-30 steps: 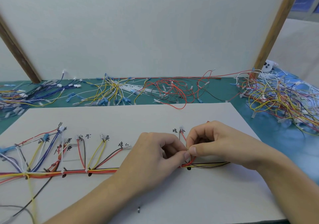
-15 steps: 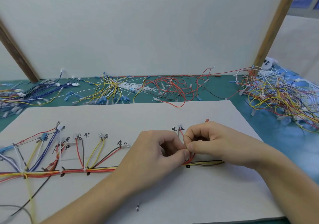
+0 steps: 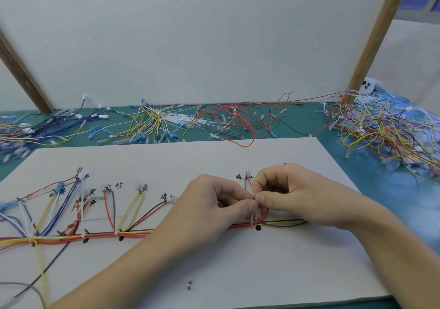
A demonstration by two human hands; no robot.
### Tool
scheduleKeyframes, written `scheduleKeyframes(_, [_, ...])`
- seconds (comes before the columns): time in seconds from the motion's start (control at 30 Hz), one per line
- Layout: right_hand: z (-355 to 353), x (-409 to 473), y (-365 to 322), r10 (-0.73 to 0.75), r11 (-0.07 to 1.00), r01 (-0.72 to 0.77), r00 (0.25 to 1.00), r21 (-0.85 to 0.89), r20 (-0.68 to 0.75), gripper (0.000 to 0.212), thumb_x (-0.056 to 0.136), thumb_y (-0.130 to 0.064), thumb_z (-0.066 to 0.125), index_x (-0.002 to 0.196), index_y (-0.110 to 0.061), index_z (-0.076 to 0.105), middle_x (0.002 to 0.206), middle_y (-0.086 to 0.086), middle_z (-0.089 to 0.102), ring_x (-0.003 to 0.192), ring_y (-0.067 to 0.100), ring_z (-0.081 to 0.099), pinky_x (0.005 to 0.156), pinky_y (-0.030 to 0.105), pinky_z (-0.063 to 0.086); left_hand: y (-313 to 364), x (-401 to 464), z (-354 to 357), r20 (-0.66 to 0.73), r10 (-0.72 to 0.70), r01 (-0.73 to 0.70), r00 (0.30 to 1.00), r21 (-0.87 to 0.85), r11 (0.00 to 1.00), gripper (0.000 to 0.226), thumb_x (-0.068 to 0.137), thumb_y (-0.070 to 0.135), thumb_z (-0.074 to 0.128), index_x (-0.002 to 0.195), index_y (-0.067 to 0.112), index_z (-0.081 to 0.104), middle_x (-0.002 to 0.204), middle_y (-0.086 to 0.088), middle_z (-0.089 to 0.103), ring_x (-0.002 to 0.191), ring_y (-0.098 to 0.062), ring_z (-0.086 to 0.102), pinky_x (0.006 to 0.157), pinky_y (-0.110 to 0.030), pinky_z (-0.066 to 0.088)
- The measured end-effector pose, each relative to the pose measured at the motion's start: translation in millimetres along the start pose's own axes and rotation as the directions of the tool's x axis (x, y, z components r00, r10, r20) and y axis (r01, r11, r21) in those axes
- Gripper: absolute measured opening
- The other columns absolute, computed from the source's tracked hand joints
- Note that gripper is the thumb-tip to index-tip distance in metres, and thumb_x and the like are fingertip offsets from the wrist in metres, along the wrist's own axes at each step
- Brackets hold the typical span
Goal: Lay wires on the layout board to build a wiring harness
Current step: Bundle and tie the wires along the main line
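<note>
Both hands, the left hand (image 3: 214,204) and right hand (image 3: 292,196), pinch a thin white tie (image 3: 252,218) with closed fingers, just above the wire bundle (image 3: 133,233) on the layout board (image 3: 238,273). I think they are tying the wires together. Next comes pulling it snug.

Little changed across the second. Left hand (image 3: 209,211) and right hand (image 3: 295,196) shifted slightly up and left on the board (image 3: 238,268), thumb tips now pressed together just above the trunk bundle (image 3: 100,236). Pale tie (image 3: 252,218) now seen standing up from the bundle to the pinched fingertips, beside the red wire (image 3: 263,215) looping under the right hand. Whole view tilted a little lower and leftward, with the wire heaps sitting slightly higher in the picture.
</note>
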State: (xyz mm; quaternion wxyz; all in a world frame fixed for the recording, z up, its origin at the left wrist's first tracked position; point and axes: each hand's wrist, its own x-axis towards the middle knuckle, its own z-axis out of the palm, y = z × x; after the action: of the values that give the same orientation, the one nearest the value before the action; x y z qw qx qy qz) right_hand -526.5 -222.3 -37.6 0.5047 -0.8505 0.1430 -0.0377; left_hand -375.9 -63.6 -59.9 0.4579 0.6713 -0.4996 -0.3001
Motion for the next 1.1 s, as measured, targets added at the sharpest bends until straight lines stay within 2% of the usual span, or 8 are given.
scheduleKeyframes(0.1, [0.2,0.6,-0.3,-0.007,1.0,0.007,1.0,-0.001,-0.013,0.009,0.09,-0.029,0.064,0.088,-0.027,0.071,0.089,0.008,0.075,0.079,0.015,0.061,0.076,0.043,0.048,-1.0,1.3,1.1,-0.009,0.012,-0.012,1.0,0.01,1.0,0.006,0.092,0.029,0.076,0.088,0.03,0.079,0.077,0.01,0.078,0.06,0.002,0.06,0.058,-0.011,0.042])
scheduleKeyframes(0.2, [0.3,0.4,-1.4,-0.009,1.0,0.008,1.0,-0.013,-0.013,0.009,0.091,-0.028,0.063,0.088,-0.026,0.071,0.089,0.008,0.075,0.081,0.017,0.062,0.081,0.054,0.051,-2.0,0.8,2.8,-0.029,0.035,-0.033,0.999,0.054,0.998,0.007,0.092,0.032,0.076,0.086,0.029,0.077,0.072,0.012,0.075,0.057,0.002,0.054,0.054,-0.012,0.039])
scheduleKeyframes(0.4, [0.7,0.1,-1.7,-0.016,0.999,0.015,1.0,-0.032,-0.012,0.009,0.09,-0.027,0.062,0.087,-0.025,0.07,0.088,0.007,0.074,0.08,0.016,0.062,0.083,0.056,0.051,-3.3,0.4,5.9,-0.051,0.067,-0.062,0.996,0.093,0.994,0.009,0.091,0.041,0.073,0.088,0.033,0.075,0.076,0.012,0.075,0.063,-0.011,0.063,0.058,-0.027,0.048])
scheduleKeyframes(0.53, [1.8,1.6,-0.6,-0.007,0.999,0.006,1.0,-0.052,-0.019,0.01,0.089,-0.03,0.059,0.087,-0.026,0.069,0.09,0.009,0.072,0.079,0.014,0.059,0.083,0.056,0.05,-2.7,1.0,5.7,-0.059,0.083,-0.077,0.995,0.099,0.992,0.007,0.091,0.035,0.075,0.085,0.031,0.075,0.074,0.012,0.075,0.055,0.001,0.054,0.053,-0.015,0.04])
scheduleKeyframes(0.77, [1.4,3.2,0.9,-0.011,0.996,0.011,1.0,-0.086,-0.001,0.013,0.091,-0.033,0.057,0.089,-0.025,0.068,0.09,0.009,0.071,0.078,0.012,0.057,0.081,0.054,0.05,-1.2,0.6,6.9,-0.075,0.083,-0.077,0.994,0.088,0.993,0.008,0.091,0.029,0.076,0.083,0.03,0.077,0.072,0.015,0.075,0.052,0.006,0.054,0.052,-0.007,0.038])
scheduleKeyframes(0.9, [1.5,3.6,1.5,-0.018,0.997,0.017,1.0,-0.079,-0.003,0.017,0.091,-0.038,0.058,0.09,-0.024,0.068,0.091,0.012,0.071,0.079,0.018,0.057,0.082,0.059,0.049,-0.4,0.8,6.3,-0.074,0.083,-0.077,0.994,0.082,0.994,0.007,0.09,0.03,0.077,0.083,0.031,0.077,0.072,0.013,0.075,0.052,0.006,0.054,0.052,-0.007,0.037])
scheduleKeyframes(1.0, [1.0,3.5,2.6,-0.018,0.998,0.018,1.0,-0.058,-0.006,0.015,0.091,-0.035,0.059,0.089,-0.024,0.069,0.09,0.011,0.072,0.078,0.015,0.059,0.081,0.056,0.05,-0.8,-0.4,6.0,-0.069,0.084,-0.077,0.994,0.094,0.993,0.006,0.09,0.033,0.076,0.084,0.031,0.078,0.074,0.012,0.076,0.052,0.002,0.05,0.051,-0.011,0.037])
scheduleKeyframes(1.1, [0.0,3.3,3.8,-0.022,1.0,0.021,1.0,-0.011,-0.002,0.012,0.091,-0.032,0.061,0.089,-0.024,0.07,0.089,0.008,0.073,0.079,0.011,0.06,0.076,0.044,0.05,-0.5,-1.9,5.7,-0.069,0.076,-0.071,0.995,0.065,0.995,0.006,0.089,0.033,0.078,0.084,0.033,0.079,0.073,0.009,0.076,0.049,0.001,0.044,0.049,-0.012,0.034])
